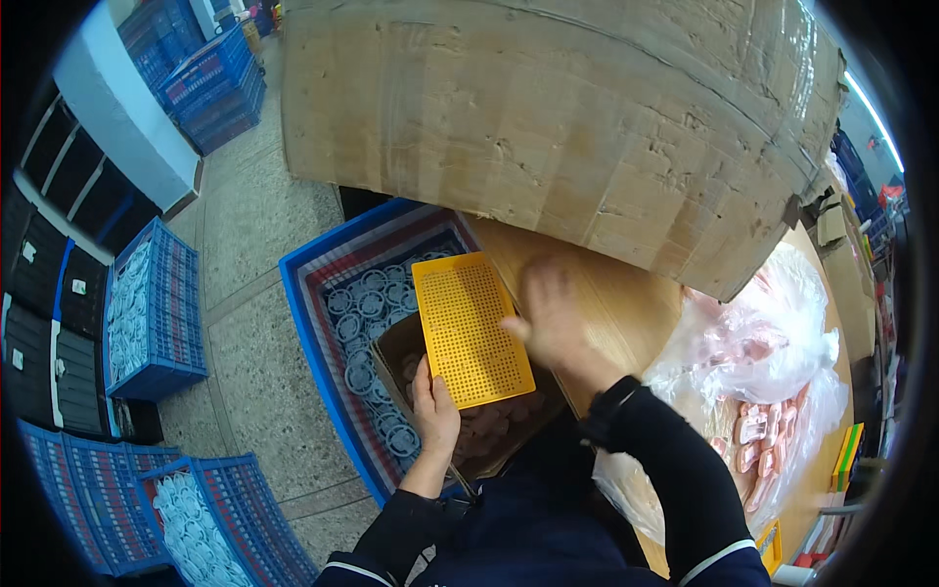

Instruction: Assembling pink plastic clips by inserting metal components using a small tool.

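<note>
The left hand point(434, 409) grips the lower edge of a yellow perforated tray point(471, 330), fingers clamped on it, holding it tilted over a small cardboard box point(411, 342) of brownish parts; the box sits in a blue crate point(323, 342) lined with round white pieces. The right hand point(554, 311) is blurred just beside the tray's right edge, above the wooden table point(626, 313); whether its fingers are apart cannot be told. A big carton point(567, 117) looms above; a clear bag point(763, 372) of pink parts lies on the table to the right.
</note>
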`<state>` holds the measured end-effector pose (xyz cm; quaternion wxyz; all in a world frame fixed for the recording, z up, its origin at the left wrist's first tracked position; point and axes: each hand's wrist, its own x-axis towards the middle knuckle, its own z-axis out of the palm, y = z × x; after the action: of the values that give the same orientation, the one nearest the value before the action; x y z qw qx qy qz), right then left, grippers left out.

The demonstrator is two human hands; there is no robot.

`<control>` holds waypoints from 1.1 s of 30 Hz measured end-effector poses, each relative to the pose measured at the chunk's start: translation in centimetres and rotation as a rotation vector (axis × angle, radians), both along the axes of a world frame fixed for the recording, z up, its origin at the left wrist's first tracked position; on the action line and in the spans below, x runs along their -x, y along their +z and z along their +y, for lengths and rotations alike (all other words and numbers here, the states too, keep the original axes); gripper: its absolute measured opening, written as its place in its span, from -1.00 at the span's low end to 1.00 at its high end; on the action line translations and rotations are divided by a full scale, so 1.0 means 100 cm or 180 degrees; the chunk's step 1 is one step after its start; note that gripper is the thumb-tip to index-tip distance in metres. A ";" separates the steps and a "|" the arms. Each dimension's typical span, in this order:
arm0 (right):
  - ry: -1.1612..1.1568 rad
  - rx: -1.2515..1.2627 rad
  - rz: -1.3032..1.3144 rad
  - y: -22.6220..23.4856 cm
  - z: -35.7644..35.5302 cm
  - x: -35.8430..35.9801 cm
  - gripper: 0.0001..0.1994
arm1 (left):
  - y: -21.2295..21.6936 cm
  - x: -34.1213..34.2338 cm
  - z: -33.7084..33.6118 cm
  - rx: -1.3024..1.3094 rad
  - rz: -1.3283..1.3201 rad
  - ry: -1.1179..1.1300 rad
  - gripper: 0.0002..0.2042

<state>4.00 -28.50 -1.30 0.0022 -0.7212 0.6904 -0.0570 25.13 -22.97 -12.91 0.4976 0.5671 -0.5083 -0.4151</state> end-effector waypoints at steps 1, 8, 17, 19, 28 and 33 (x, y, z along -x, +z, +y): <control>0.0401 0.0362 -0.0311 0.003 0.013 -0.025 -0.08 | 0.005 -0.002 0.003 0.0013 0.0021 0.0032 -0.62; 0.1320 -0.0450 -0.0942 0.024 0.077 -0.090 -0.21 | 0.024 -0.025 0.027 -0.0154 0.0887 -0.0231 -0.60; 0.0133 -0.0063 -0.1945 0.138 0.198 0.055 -0.48 | 0.108 -0.082 0.048 0.0191 0.0868 -0.0496 -0.60; -0.0377 0.0246 -0.1882 0.139 0.247 0.079 -0.52 | 0.123 -0.067 0.038 0.0220 0.0834 -0.0703 -0.60; -0.2408 0.1387 -0.2847 0.107 0.451 0.122 -0.59 | 0.093 0.099 -0.103 0.0208 0.0305 -0.2209 -0.71; -0.3024 0.1510 -0.2661 0.089 0.526 0.128 -0.61 | 0.076 0.146 -0.170 0.0021 0.0133 -0.2463 -0.65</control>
<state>-8.80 24.14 7.63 0.0854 -0.2375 0.8424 -0.4761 10.48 -40.01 -5.28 0.3164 0.3232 -0.6758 -0.5820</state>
